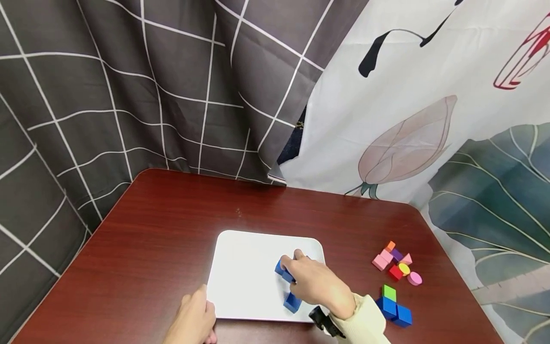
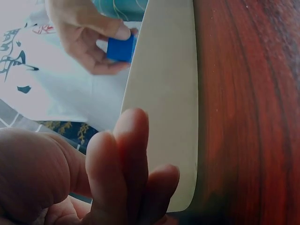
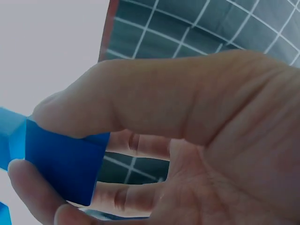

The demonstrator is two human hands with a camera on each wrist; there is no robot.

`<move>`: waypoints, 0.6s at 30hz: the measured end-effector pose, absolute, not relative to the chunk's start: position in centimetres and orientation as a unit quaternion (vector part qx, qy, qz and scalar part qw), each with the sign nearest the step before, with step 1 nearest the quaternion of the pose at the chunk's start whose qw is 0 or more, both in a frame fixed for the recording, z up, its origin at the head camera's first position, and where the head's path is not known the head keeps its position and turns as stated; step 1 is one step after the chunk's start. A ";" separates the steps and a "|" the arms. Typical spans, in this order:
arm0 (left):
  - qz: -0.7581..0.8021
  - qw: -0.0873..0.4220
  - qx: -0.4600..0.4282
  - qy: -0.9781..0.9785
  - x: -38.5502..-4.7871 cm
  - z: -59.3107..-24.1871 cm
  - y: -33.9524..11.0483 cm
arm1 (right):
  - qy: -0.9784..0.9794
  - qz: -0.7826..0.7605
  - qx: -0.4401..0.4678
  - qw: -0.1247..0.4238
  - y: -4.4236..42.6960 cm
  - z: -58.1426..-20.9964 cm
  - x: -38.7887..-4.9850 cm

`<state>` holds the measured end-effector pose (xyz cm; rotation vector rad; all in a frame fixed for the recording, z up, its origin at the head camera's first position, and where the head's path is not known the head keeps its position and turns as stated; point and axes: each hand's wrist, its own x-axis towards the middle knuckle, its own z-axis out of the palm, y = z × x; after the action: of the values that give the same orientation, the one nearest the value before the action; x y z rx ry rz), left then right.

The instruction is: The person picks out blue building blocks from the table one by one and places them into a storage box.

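A white tray [image 1: 247, 277] lies on the table. My left hand [image 1: 192, 317] is at its near left corner, fingers curled against the rim; the left wrist view shows the fingertips [image 2: 133, 126] against the tray's side. Over the tray's right half, my right hand [image 1: 320, 286] pinches a blue block [image 3: 63, 164] between thumb and fingers. This block touches or nearly touches another blue block [image 3: 11, 133]. In the head view, blue blocks [image 1: 279, 267] show beyond the right fingertips, partly covered, and one more blue block [image 1: 292, 303] sits nearer me.
Right of the tray lie a green block [image 1: 388, 293] and two blue blocks [image 1: 402, 316]. Farther back is a loose cluster with pink blocks [image 1: 380, 262], a red block [image 1: 396, 272], a yellow cylinder [image 1: 404, 269] and a pink disc [image 1: 414, 278]. Curtains [image 1: 172, 95] hang behind the table [image 1: 129, 267].
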<state>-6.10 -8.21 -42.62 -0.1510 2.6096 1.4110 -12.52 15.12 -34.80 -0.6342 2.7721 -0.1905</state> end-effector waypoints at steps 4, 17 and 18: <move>0.481 0.090 -0.046 0.871 -6.1 -42.6 -8.1 | 0.958 -0.059 -0.241 0.142 14.2 -35.6 -12.9; 0.467 0.077 -0.043 0.880 -6.0 -42.5 -8.2 | 0.950 -0.021 -0.271 0.156 12.6 -37.6 -13.0; 0.464 0.075 -0.043 0.882 -6.0 -42.5 -8.2 | 0.949 -0.021 -0.272 0.156 12.5 -37.7 -13.0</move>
<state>-6.01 -8.21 -42.51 -0.1275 2.6441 1.3915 -12.98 12.52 -37.69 -0.7796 2.7192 -0.0589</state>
